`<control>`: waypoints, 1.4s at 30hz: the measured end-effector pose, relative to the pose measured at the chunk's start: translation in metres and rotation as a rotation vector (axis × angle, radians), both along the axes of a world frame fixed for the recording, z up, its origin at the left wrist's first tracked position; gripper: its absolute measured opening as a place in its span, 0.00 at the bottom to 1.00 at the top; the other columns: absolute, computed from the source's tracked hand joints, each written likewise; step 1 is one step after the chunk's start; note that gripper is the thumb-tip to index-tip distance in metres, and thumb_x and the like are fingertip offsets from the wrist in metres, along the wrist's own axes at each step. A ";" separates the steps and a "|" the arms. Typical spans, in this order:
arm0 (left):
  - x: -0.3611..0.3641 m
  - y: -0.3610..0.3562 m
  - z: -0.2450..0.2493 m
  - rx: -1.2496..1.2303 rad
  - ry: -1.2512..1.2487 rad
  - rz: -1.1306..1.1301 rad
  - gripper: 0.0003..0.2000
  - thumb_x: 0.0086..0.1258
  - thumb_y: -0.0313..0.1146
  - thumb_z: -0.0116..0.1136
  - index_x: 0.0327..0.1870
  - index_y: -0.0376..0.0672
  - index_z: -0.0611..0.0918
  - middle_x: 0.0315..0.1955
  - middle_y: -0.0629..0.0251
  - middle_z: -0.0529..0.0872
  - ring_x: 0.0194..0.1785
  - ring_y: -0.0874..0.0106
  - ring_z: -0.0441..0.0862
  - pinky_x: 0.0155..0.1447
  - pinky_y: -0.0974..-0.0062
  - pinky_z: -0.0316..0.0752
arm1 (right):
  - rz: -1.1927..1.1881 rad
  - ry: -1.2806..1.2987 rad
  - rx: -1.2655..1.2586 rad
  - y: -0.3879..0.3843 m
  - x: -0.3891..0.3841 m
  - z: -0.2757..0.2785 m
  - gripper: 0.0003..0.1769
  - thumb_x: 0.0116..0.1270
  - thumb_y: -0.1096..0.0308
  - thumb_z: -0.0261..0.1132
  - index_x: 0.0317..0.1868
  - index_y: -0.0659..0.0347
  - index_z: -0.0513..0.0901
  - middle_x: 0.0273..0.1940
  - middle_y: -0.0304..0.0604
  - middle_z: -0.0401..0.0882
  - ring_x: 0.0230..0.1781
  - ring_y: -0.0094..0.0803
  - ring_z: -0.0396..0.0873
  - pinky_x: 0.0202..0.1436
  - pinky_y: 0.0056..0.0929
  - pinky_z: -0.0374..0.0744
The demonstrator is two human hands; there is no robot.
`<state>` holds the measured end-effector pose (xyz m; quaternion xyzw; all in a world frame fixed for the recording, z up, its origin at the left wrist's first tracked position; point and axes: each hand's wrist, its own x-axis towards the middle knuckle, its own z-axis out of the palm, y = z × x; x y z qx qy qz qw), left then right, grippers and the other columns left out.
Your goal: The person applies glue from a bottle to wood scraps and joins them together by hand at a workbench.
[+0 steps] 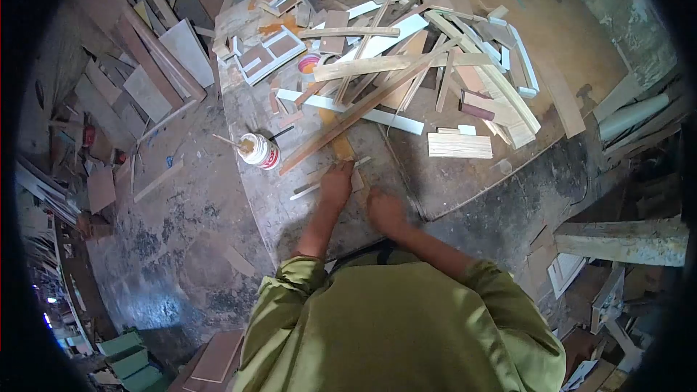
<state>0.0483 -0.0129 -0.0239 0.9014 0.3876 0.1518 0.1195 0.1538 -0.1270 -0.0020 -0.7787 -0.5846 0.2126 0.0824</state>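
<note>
My left hand (pixel 337 184) is closed near the front of the workbench, its fingers curled down over thin wood strips. A pale strip (pixel 305 191) shows on its left side. Just to the right, my right hand (pixel 386 212) is closed low over the bench edge. A small tan piece of wood (pixel 358 180) shows between the two hands. What the fingers themselves hold is hidden. Beyond my left hand lies a long brown wooden strip (pixel 319 147). A white tub (pixel 259 151) with a stick in it stands to the left.
A heap of wood strips (pixel 392 65) covers the back of the workbench (pixel 392 174). A short light board (pixel 459 146) lies to the right, a pink-rimmed container (pixel 308 64) behind the tub. Boards (pixel 149 94) lean at the left; offcuts lie on the floor, and a thick beam (pixel 621 241) is at right.
</note>
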 end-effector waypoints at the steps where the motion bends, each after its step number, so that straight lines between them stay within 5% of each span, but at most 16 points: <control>1: 0.000 0.001 -0.001 0.002 -0.021 0.000 0.13 0.58 0.25 0.50 0.46 0.41 0.78 0.38 0.58 0.81 0.41 0.58 0.79 0.43 0.64 0.76 | -0.019 0.011 -0.025 -0.006 0.000 0.005 0.10 0.60 0.69 0.54 0.38 0.68 0.74 0.26 0.56 0.80 0.30 0.48 0.82 0.30 0.44 0.79; 8: 0.001 0.000 0.004 -0.039 0.001 0.006 0.13 0.58 0.25 0.50 0.45 0.42 0.78 0.38 0.58 0.81 0.41 0.58 0.79 0.43 0.64 0.76 | -0.029 -0.041 0.197 0.048 0.002 -0.024 0.09 0.59 0.68 0.54 0.35 0.66 0.73 0.24 0.55 0.80 0.26 0.49 0.81 0.29 0.45 0.79; 17: -0.001 0.002 -0.007 -0.024 -0.042 0.005 0.14 0.56 0.24 0.50 0.44 0.42 0.77 0.36 0.59 0.80 0.39 0.60 0.80 0.41 0.64 0.76 | 0.017 -0.020 -0.012 -0.006 0.002 0.016 0.10 0.58 0.69 0.56 0.36 0.68 0.74 0.26 0.54 0.81 0.26 0.48 0.81 0.28 0.44 0.79; 20: -0.001 0.002 -0.007 -0.040 -0.027 0.001 0.14 0.55 0.24 0.51 0.45 0.42 0.77 0.36 0.59 0.80 0.40 0.60 0.80 0.40 0.64 0.77 | 0.100 -0.080 0.208 0.028 0.006 -0.019 0.11 0.57 0.69 0.57 0.37 0.67 0.74 0.25 0.53 0.80 0.25 0.48 0.81 0.27 0.44 0.78; 29: -0.001 0.002 -0.003 -0.020 -0.028 0.014 0.14 0.56 0.24 0.50 0.45 0.42 0.77 0.37 0.59 0.80 0.38 0.60 0.80 0.38 0.64 0.76 | 0.038 -0.045 0.008 -0.008 0.003 0.006 0.09 0.60 0.69 0.54 0.36 0.67 0.75 0.25 0.54 0.80 0.25 0.49 0.81 0.29 0.44 0.79; 35: -0.001 0.003 -0.009 0.004 -0.066 -0.009 0.13 0.55 0.24 0.51 0.43 0.43 0.77 0.35 0.59 0.80 0.35 0.60 0.80 0.37 0.64 0.76 | -0.013 -0.005 0.200 0.048 0.007 -0.029 0.11 0.62 0.67 0.51 0.35 0.66 0.75 0.25 0.56 0.80 0.26 0.50 0.81 0.31 0.47 0.78; 42: -0.001 0.001 -0.007 0.032 -0.032 0.010 0.13 0.55 0.24 0.50 0.43 0.43 0.76 0.34 0.59 0.80 0.37 0.60 0.80 0.38 0.64 0.77 | 0.020 0.003 0.043 -0.003 0.004 0.002 0.11 0.61 0.67 0.51 0.36 0.66 0.75 0.24 0.55 0.80 0.25 0.49 0.81 0.28 0.47 0.77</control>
